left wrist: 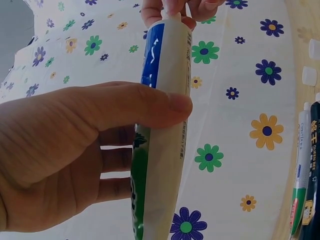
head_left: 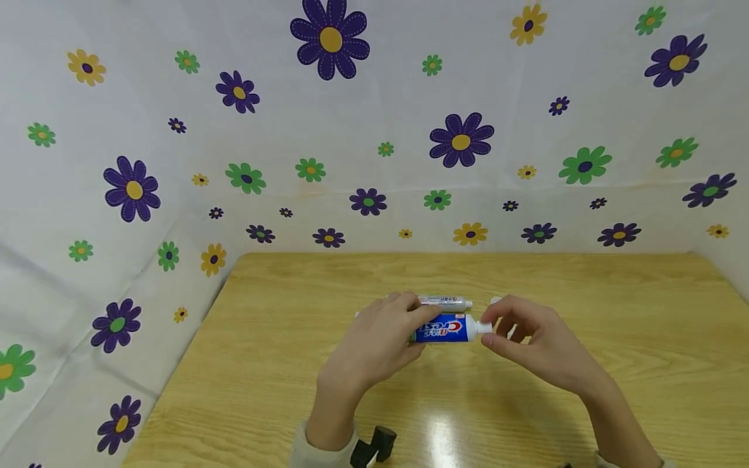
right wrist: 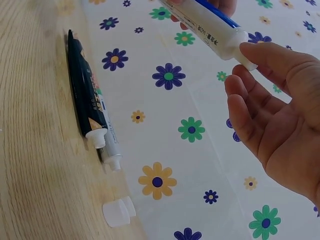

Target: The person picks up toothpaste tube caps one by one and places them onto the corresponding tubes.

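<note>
Gripped in left hand (head_left: 374,341), pinched at cap (head_left: 484,327) by right hand (head_left: 541,341): blue tube (head_left: 441,329). Beyond this grip, on table (head_left: 246,390): white tube (head_left: 443,303) beside dark tube (right wrist: 87,95). Just past right hand: two loose caps (right wrist: 115,214).

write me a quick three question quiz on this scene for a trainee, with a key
1. Which hand has its thumb and fingers around the Crest tube?
2. True or false: the dark tube stands upright on the table.
3. How many loose white caps lie on the table: a) one, b) two, c) four?

Key: 1. The left hand; the right hand pinches the tube's white end. 2. False; it lies flat. 3. b) two.
</note>
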{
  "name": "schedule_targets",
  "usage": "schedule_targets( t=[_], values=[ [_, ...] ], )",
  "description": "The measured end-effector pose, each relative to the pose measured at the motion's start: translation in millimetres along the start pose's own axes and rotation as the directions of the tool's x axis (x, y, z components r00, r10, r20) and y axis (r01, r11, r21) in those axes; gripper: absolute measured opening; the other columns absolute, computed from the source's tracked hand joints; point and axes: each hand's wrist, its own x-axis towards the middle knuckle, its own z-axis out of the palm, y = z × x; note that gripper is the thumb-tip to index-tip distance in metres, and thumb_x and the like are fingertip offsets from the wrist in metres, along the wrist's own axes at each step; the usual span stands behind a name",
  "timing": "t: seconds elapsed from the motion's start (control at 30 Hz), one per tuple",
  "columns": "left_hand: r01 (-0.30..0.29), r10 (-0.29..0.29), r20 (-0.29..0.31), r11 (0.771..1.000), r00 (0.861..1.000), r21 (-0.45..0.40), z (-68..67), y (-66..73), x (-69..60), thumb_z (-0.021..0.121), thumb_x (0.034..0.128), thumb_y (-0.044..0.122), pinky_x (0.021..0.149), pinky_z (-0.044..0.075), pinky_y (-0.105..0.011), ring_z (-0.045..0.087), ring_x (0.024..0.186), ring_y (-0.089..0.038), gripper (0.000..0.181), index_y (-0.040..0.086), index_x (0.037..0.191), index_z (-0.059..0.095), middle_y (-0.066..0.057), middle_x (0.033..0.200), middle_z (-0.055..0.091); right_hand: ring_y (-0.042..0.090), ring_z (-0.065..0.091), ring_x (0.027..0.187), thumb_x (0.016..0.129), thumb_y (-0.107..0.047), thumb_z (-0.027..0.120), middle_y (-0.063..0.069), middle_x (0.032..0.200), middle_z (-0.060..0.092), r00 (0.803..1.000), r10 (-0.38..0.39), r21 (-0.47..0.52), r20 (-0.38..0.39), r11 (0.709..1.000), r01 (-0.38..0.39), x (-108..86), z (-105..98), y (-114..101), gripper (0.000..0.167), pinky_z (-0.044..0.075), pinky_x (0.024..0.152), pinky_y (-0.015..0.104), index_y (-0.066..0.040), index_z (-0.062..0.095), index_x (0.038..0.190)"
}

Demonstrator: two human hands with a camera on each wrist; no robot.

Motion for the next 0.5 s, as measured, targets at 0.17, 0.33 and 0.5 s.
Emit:
schedule_targets(
  t=[0.17, 0.33, 0.5],
  values=[
    [-0.011, 0.011, -0.002, 1.000, 1.000, 0.010, -0.6, -0.1, 1.7, 0.079, 0.0868, 0.024, 0.085, 0.054, -0.033, 0.060, 0.094, -0.016, 0.047, 0.021, 0.132, 0.065, -0.002, 0.109, 0.064, 0.013, 0.059, 0.072, 0.090, -0.004, 0.071, -0.002, 0.093, 0.065, 1.000, 0.013, -0.005, -0.012, 1.000, -0.014, 0.4, -0.6, -0.5, 0.021, 0.050, 0.057, 0.026, -0.018, 0.067, 0.105],
    [-0.016, 0.016, -0.019, 1.000, 1.000, 0.007, 0.7, -0.4, 2.4, 0.079, 0.0865, 0.024, 0.085, 0.054, -0.032, 0.060, 0.092, -0.015, 0.046, 0.020, 0.130, 0.066, -0.002, 0.107, 0.064, 0.012, 0.058, 0.072, 0.091, -0.008, 0.072, -0.006, 0.087, 0.065, 0.999, 0.031, -0.029, -0.030, 0.999, -0.032, 1.5, -0.7, -0.4, 0.017, 0.050, 0.057, 0.025, -0.018, 0.068, 0.103],
    [-0.010, 0.010, -0.028, 1.000, 1.000, 0.003, 2.9, -3.2, 1.1, 0.080, 0.0853, 0.022, 0.082, 0.054, -0.030, 0.059, 0.088, -0.014, 0.047, 0.021, 0.130, 0.066, -0.001, 0.103, 0.063, 0.010, 0.057, 0.071, 0.092, -0.009, 0.071, -0.009, 0.082, 0.063, 0.999, 0.016, -0.056, -0.051, 0.998, -0.019, 2.7, 5.9, 0.4, 0.014, 0.050, 0.057, 0.025, -0.018, 0.068, 0.102]
  ],
)
